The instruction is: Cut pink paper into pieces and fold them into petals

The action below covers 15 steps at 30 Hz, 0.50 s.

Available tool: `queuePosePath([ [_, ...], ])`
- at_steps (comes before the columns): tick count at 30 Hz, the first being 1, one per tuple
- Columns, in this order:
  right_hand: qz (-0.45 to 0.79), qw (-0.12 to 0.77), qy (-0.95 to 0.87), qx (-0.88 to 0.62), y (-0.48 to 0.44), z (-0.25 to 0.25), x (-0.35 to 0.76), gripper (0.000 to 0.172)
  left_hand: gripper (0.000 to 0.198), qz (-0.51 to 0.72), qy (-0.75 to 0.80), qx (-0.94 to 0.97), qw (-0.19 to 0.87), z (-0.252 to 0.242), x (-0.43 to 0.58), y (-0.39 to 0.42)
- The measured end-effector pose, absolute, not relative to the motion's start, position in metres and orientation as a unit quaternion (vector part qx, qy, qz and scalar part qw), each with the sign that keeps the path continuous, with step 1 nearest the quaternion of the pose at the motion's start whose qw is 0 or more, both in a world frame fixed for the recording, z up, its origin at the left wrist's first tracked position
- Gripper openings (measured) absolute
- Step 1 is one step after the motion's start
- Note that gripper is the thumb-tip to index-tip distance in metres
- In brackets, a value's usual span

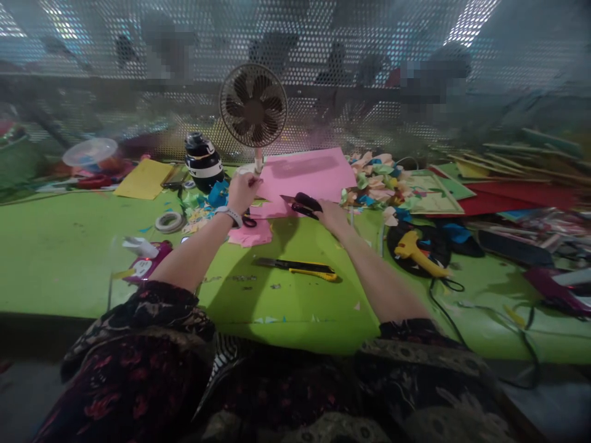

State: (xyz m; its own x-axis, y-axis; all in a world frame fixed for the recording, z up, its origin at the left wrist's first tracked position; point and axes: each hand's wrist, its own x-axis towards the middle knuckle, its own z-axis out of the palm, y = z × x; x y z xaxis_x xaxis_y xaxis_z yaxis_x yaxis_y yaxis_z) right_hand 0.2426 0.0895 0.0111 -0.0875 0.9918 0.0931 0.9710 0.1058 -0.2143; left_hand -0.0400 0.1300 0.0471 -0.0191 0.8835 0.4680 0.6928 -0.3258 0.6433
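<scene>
A sheet of pink paper [307,172] lies at the back of the green table, in front of the fan. At its left edge my left hand [242,192] is closed in a pinch on the paper. My right hand [331,216] grips black-handled scissors [305,203], whose blades point left over the paper's front edge. Smaller pink pieces [252,234] lie below my left wrist, beside another black handle loop [250,222]. Closer to me, a yellow and black box cutter [305,267] rests on the table with its blade out.
A fan [253,107] and a black bottle [203,163] stand at the back. Paper flowers [376,175] heap right of the pink sheet. A yellow glue gun [418,252] with a cord lies at right, a tape roll [168,222] and yellow paper [144,179] at left.
</scene>
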Motion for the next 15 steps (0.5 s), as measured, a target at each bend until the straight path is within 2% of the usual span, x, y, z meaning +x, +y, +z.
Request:
queuePosePath([
  [6, 0.048, 0.122, -0.73, -0.671, 0.088, 0.006, 0.24, 0.037, 0.009, 0.551, 0.537, 0.624, 0.134, 0.07, -0.046, 0.138],
  [9, 0.043, 0.147, -0.731, -0.665, 0.086, 0.005, 0.24, 0.054, 0.009, 0.599, 0.473, 0.618, 0.188, 0.086, -0.044, 0.128],
  [12, 0.081, 0.303, -0.714, -0.626, 0.085, 0.013, 0.242, 0.069, 0.009, 0.577, 0.386, 0.66, 0.287, 0.099, -0.039, 0.104],
  [15, 0.182, 0.496, -0.672, -0.519, 0.073, 0.035, 0.244, 0.059, 0.017, 0.505, 0.338, 0.704, 0.368, 0.108, -0.036, 0.078],
])
